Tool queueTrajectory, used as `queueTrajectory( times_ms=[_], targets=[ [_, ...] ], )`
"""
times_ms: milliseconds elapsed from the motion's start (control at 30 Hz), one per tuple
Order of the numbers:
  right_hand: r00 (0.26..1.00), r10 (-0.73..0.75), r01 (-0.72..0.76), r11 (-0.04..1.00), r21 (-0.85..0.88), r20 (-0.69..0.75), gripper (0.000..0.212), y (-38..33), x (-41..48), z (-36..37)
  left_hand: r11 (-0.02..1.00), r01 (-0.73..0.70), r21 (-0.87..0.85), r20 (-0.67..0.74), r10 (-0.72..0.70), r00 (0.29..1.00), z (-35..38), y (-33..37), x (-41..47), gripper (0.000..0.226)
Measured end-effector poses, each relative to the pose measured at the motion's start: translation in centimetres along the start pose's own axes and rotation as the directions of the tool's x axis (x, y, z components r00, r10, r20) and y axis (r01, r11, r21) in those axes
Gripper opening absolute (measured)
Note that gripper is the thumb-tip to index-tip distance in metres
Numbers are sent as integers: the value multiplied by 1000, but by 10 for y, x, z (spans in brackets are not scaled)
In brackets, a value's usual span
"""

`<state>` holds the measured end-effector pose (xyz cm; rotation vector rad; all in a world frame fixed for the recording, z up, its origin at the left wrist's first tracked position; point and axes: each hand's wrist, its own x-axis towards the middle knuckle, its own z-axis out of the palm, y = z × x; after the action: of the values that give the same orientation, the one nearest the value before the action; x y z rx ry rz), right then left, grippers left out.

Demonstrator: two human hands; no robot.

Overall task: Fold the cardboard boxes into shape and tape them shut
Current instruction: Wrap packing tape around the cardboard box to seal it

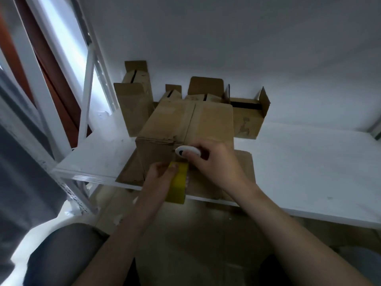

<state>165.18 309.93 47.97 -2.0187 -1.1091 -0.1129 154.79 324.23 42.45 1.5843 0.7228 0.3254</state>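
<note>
Cardboard box point(185, 122) under assembly sits on a white shelf board point(309, 162), close to the board's front edge. Its top flaps are folded down and meet along a centre seam that runs away from the camera. A flattened sheet of cardboard point(243, 172) lies beneath the box and projects toward the front edge.

Left hand point(159, 176) is positioned at the near face of the box, low down. Its fingers are curled around a yellow roll of tape point(177, 186), which hangs just in front of the box and partly over the shelf edge. The thumb presses on the upper part of the roll.

Right hand point(214, 162) is positioned just right of the left hand, at the near top edge of the box. Its fingers are closed around a small white cutter point(187, 151) with a dark mark on its tip. The tip points left and lies against the near face of the box, directly above the tape roll.

Several other cardboard boxes point(208, 89) stand behind the first, against a white wall point(247, 38), most with flaps standing up and open. A white metal rack upright point(86, 96) rises at the left corner of the shelf.
</note>
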Motion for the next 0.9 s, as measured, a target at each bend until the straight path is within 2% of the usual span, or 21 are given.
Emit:
queueTrajectory(
  times_ms=[67,133,300,400,567,667,800,900],
  targets=[
    [998,38,-38,999,7,-57,18,8,4,2,1000,3,-29,21,-3,1000,4,0,5,19],
    [995,37,-37,999,3,-88,24,14,7,3,999,-16,-29,23,16,1000,6,2,8,26],
    [992,-28,12,992,-129,-120,19,13,10,7,995,-29,-96,75,36,997,5,7,18,22],
    [991,-57,37,986,-164,-120,19,14,11,8,997,41,-59,106,-35,994,6,1,17,26],
    [982,-187,190,969,-156,34,18,12,12,2,967,130,-219,205,-84,975,12,-9,10,11],
    [959,-264,280,942,-185,105,16,11,15,0,956,121,-268,219,-62,974,11,-7,7,13],
    [941,-255,323,870,-372,222,20,9,14,5,950,123,-289,215,-61,975,10,-7,3,18],
    [936,-175,332,728,-599,306,29,7,20,10,946,171,-275,232,-107,967,8,-16,3,19]
  ],
)
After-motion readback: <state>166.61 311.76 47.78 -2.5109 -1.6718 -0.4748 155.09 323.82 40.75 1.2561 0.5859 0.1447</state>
